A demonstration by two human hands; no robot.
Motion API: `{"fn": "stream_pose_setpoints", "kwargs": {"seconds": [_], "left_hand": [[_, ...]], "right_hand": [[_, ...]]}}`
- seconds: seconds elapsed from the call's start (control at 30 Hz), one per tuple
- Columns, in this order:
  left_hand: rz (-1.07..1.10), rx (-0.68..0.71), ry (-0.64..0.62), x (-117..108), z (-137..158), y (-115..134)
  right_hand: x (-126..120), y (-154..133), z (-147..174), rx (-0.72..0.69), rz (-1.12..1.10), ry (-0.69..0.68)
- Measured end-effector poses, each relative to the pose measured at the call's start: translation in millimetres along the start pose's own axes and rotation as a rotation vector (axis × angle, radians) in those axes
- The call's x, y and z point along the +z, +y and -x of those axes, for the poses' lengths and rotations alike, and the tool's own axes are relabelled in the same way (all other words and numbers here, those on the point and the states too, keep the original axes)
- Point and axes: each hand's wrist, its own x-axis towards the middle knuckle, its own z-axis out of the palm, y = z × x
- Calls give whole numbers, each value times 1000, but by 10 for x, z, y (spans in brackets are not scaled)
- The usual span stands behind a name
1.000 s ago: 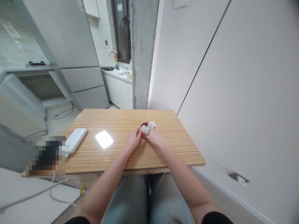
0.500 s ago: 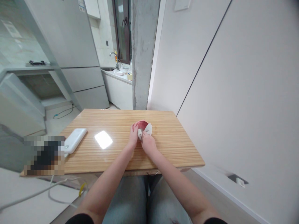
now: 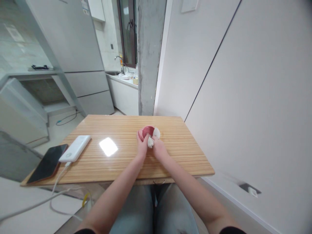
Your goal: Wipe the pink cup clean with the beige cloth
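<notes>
A small pink bowl (image 3: 149,130) is held above the middle of the wooden table (image 3: 122,125), its opening facing up and partly toward me. My left hand (image 3: 142,139) is closed on the bowl's left side, with the thumb at its near rim. In my right hand (image 3: 159,145) is a crumpled white cloth or tissue (image 3: 156,132), pressed over the right rim of the bowl. One bunched end of it hangs between the two hands. The right fingertips are partly hidden by the cloth, and the bowl's underside is out of sight.
A white power bank (image 3: 76,148) with a cable lies at the table's left, beside a dark phone (image 3: 48,162) near the corner. White cables (image 3: 31,205) hang past the left edge. A wall (image 3: 231,97) rises to the right; a concrete pillar (image 3: 149,58) stands behind.
My left hand has shifted around the bowl so the thumb now lies at the near rim. The cloth and my right hand have moved slightly to the right, baring more of the inside.
</notes>
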Motion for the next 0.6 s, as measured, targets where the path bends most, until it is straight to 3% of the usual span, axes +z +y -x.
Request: {"fn": "stream_pose_setpoints", "kwargs": {"seconds": [0.1, 0.2, 0.3, 0.5, 0.6], "left_hand": [[-71, -10, -60, -107, -91, 17], [-286, 11, -216, -313, -297, 212], [-358, -16, -357, -395, -376, 396], [18, -124, -122, -139, 0, 276], [58, -101, -49, -125, 6, 219]], "right_hand": [[22, 0, 54, -83, 18, -57], [-19, 197, 47, -260, 119, -104], [-82, 370, -28, -310, 197, -90], [-92, 118, -76, -137, 156, 19], [-79, 21, -32, -154, 116, 72]]}}
